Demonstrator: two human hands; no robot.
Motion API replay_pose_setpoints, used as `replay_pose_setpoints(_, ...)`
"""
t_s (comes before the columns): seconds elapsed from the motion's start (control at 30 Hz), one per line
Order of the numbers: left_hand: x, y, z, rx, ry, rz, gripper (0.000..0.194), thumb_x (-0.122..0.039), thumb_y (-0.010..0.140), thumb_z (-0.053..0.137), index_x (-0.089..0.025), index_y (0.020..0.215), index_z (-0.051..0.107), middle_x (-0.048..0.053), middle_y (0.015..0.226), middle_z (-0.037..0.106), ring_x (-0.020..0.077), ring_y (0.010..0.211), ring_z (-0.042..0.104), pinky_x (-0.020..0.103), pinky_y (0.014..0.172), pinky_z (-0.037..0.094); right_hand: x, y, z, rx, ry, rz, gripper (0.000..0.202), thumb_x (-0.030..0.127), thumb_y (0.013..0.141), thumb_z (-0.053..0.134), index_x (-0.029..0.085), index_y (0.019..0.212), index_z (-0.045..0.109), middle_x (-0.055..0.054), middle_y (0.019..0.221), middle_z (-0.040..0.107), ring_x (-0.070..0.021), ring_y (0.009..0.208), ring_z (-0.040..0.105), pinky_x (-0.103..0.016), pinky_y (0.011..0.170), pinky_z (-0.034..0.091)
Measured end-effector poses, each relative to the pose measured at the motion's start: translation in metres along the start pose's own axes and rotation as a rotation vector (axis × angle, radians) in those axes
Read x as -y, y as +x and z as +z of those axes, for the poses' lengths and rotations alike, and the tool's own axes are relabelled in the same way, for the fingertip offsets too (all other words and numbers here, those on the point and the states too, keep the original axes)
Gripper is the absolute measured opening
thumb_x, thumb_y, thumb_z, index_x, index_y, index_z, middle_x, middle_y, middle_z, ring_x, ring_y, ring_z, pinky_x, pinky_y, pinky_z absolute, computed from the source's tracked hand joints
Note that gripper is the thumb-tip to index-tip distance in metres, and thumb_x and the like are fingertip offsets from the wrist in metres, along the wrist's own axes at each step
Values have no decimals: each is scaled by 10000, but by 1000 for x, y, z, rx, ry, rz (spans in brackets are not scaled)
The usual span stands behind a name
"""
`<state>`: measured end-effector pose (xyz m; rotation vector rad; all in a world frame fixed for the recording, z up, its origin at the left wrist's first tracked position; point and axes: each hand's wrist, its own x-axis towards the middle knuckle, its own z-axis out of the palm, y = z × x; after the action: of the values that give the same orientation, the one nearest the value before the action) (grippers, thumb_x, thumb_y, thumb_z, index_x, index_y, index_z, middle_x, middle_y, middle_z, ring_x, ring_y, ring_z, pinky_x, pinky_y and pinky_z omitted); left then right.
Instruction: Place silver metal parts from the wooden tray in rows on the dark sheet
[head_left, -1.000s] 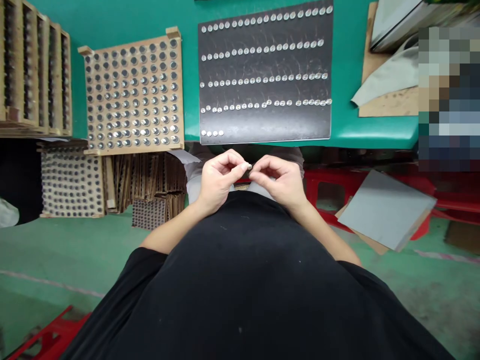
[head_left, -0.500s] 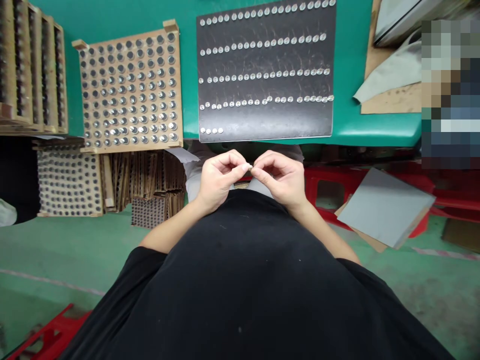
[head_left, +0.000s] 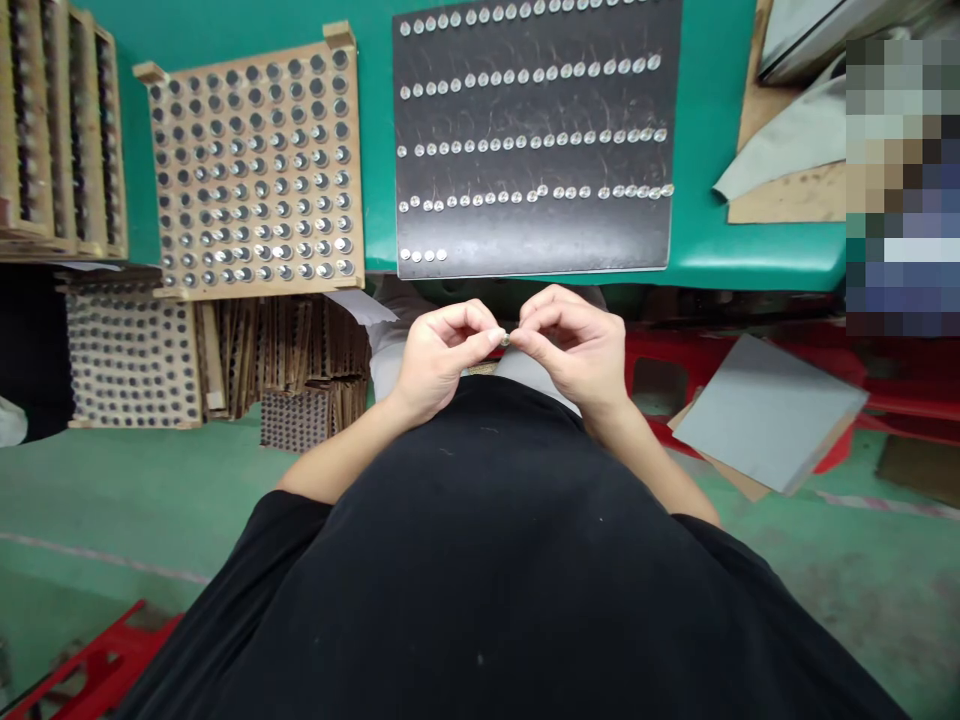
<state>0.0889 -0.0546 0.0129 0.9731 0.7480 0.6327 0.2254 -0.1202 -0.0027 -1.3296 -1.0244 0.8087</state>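
Observation:
Between my hands, just over my lap, is a small shiny round metal piece (head_left: 506, 340); its details are too small to make out. My left hand (head_left: 448, 355) pinches it between thumb and forefinger. From the other side, the thumb and forefinger of my right hand (head_left: 577, 345) close on the same piece. Ahead, a black board (head_left: 525, 235) carries rows of small silver discs (head_left: 508, 143), with a short row of several at its lower left. Left of it, a wooden tray (head_left: 358, 200) holds rows of dark cylinders, many topped with shiny metal parts.
Stacked wooden racks (head_left: 112, 140) stand at the far left of the green table (head_left: 716, 255). Below are another filled tray (head_left: 131, 355) and bundled wooden trays (head_left: 262, 350). At right, a grey sheet (head_left: 769, 415) lies on a red stool (head_left: 836, 455); cardboard (head_left: 787, 195) sits above.
My right hand has shifted slightly right and up, and more of the metal piece shows between the fingertips. My left hand stays nearly still. The view has tilted a little.

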Motion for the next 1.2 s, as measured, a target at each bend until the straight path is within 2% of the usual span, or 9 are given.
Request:
replay_pose_setpoints(0.27,0,-2,-1,32,2,14,297,-341,653,837,-140,557,642,-17,572,511,56,521,417,223,518,363,0,-2,6,-71,-144,-97,355,450,812,695,210,580,574,0,638,564,-117,598,490,-289,541,408)
replay_pose_setpoints(0.4,-1,-2,-1,13,3,-3,302,-348,638,842,-143,555,637,-17,575,521,52,505,398,221,493,337,-4,-4,7,-125,-193,-54,420,484,858,611,210,554,516,2,609,547,-115,577,481,-292,548,411)
replay_pose_setpoints(0.53,0,-1,-1,-15,-7,-23,315,-351,622,849,-139,551,626,-20,575,517,45,498,388,213,482,320,-2,-5,3,-47,-121,-34,478,490,897,551,207,514,515,0,566,547,-115,562,508,-300,568,430)
replay_pose_setpoints(0.73,1,0,-1,-23,-28,-44,327,-340,609,852,-133,541,609,-24,564,500,42,490,378,206,474,304,-4,-6,5,15,-101,-119,397,491,766,732,208,541,570,6,607,585,-111,561,498,-286,536,419)
replay_pose_setpoints(0.83,-1,1,-3,-32,-9,-40,323,-333,613,844,-133,537,603,-23,560,491,47,493,385,208,480,308,-9,-5,2,14,-110,-150,391,517,816,670,209,580,622,-9,634,605,-124,587,535,-295,557,447)
replay_pose_setpoints(0.9,-3,1,-5,-50,13,-26,309,-314,618,837,-132,533,602,-23,556,485,48,496,387,209,486,307,-11,-2,-10,-48,-143,-190,394,542,860,601,215,655,683,-24,669,628,-138,622,575,-301,574,473)
replay_pose_setpoints(0.97,-4,1,-7,-66,37,-15,300,-303,615,835,-132,529,604,-19,554,484,53,502,391,209,487,306,-12,0,-33,-189,-225,-216,382,560,873,569,227,771,725,-33,738,662,-143,647,603,-303,591,497)
replay_pose_setpoints(1.1,-7,5,-13,-74,89,-16,284,-302,620,828,-135,530,617,-9,565,480,62,514,403,207,481,310,-8,-2,-104,-601,-525,-188,323,515,841,633,228,972,700,-43,890,698,-157,728,642,-319,675,533)
replay_pose_setpoints(1.2,-8,7,-12,-45,140,-50,285,-297,634,816,-137,518,611,-10,559,464,66,516,407,209,485,325,-7,-5,-160,-891,-850,-85,355,454,803,681,186,1037,666,-92,987,684,-232,928,643,-414,850,533)
